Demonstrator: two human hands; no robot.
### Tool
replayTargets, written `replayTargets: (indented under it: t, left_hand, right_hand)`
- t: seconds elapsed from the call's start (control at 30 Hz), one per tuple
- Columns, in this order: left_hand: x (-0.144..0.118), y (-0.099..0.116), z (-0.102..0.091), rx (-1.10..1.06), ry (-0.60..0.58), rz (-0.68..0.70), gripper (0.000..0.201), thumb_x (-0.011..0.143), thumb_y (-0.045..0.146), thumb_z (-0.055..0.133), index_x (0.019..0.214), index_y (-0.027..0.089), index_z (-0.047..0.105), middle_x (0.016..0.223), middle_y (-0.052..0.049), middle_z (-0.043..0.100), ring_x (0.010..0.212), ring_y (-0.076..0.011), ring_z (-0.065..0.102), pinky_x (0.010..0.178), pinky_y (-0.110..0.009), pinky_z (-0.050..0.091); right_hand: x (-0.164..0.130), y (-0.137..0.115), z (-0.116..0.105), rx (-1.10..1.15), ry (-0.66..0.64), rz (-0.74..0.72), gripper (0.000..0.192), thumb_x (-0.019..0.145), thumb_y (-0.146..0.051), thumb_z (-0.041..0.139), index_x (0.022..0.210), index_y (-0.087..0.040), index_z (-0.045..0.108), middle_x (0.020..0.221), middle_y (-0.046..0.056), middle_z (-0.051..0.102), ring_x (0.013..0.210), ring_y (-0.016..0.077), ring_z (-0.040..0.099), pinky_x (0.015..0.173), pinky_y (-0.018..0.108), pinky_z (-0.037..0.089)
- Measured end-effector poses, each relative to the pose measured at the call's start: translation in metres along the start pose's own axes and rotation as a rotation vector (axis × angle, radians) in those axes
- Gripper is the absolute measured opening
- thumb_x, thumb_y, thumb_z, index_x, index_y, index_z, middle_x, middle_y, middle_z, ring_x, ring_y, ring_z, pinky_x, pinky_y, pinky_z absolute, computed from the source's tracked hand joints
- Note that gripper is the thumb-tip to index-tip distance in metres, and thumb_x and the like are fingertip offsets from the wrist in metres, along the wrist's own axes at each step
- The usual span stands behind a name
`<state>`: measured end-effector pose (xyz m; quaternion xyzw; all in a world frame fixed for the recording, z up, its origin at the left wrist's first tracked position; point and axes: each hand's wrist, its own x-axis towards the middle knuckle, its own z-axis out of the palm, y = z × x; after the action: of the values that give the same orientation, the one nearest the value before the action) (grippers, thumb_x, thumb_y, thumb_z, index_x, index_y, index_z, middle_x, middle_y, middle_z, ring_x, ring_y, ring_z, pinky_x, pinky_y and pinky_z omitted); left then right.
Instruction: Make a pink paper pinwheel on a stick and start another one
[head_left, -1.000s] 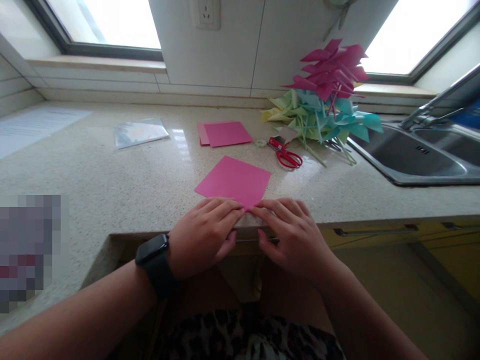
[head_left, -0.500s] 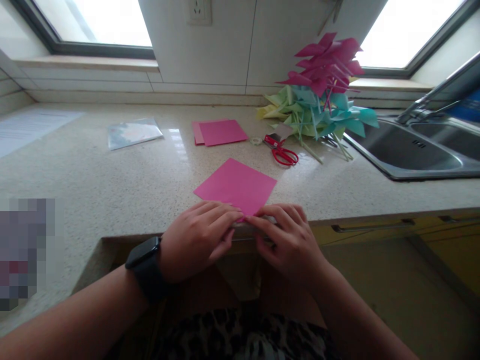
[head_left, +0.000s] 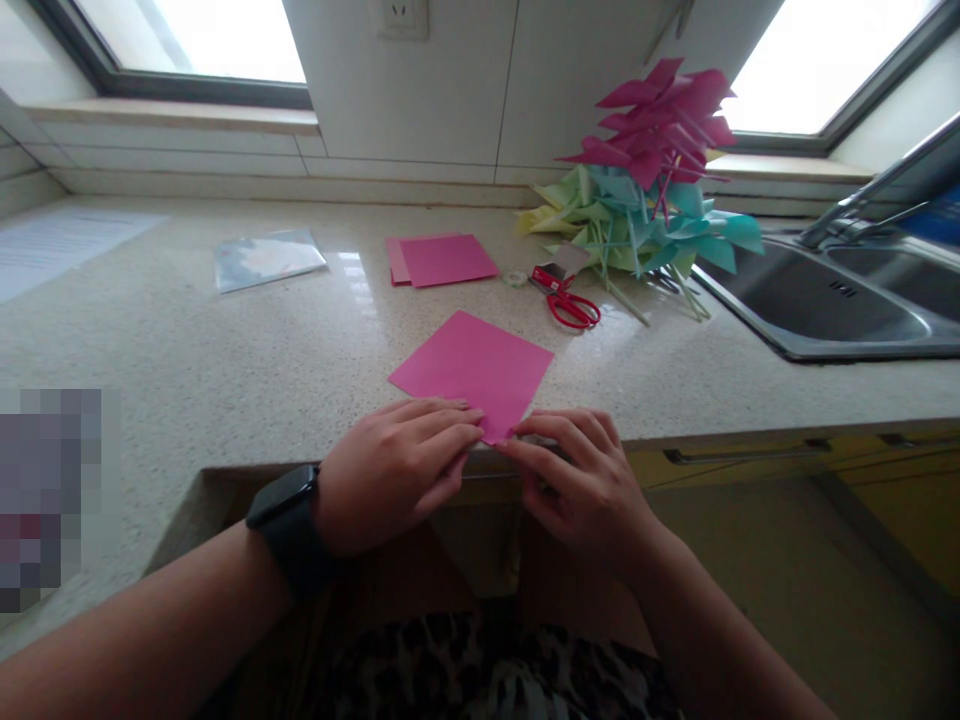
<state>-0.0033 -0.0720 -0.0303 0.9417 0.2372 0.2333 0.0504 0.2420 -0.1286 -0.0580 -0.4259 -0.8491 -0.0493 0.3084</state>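
Observation:
A square sheet of pink paper lies flat on the speckled stone counter, turned like a diamond with its near corner at the counter's front edge. My left hand, with a black watch on its wrist, and my right hand meet at that near corner. The fingertips of both hands pinch the corner between them.
Further back lie a small stack of pink sheets, a clear plastic sleeve, red scissors and a tape roll. A heap of pink, green and blue paper pinwheels stands beside the steel sink. White paper lies far left.
The hands stay at the sheet's near corner. The sheet has shifted slightly on the counter, and the view has moved a little.

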Motion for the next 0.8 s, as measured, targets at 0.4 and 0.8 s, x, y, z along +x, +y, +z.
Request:
replayTargets:
  t: [0.4,0.8]
  left_hand:
    - [-0.001,0.000,-0.001,0.011,-0.011,0.011,0.031,0.093,0.017,0.058,0.124,0.015,0.066,0.127,-0.008,0.072,0.119,-0.0252,0.065,0.103,-0.044,0.054]
    - [0.001,0.000,-0.001,0.021,-0.008,-0.027,0.030,0.094,0.018,0.057,0.123,0.017,0.067,0.129,-0.008,0.071,0.119,-0.0250,0.065,0.104,-0.044,0.053]
  right_hand:
    - [0.008,-0.007,-0.002,-0.054,-0.050,0.051,0.040,0.088,-0.019,0.065,0.127,-0.021,0.065,0.115,0.009,0.067,0.102,0.0279,0.057,0.092,0.049,0.041]
    - [-0.001,0.001,-0.003,0.012,-0.011,-0.031,0.039,0.086,-0.014,0.063,0.125,-0.021,0.064,0.121,0.009,0.068,0.111,0.0285,0.058,0.095,0.050,0.043]
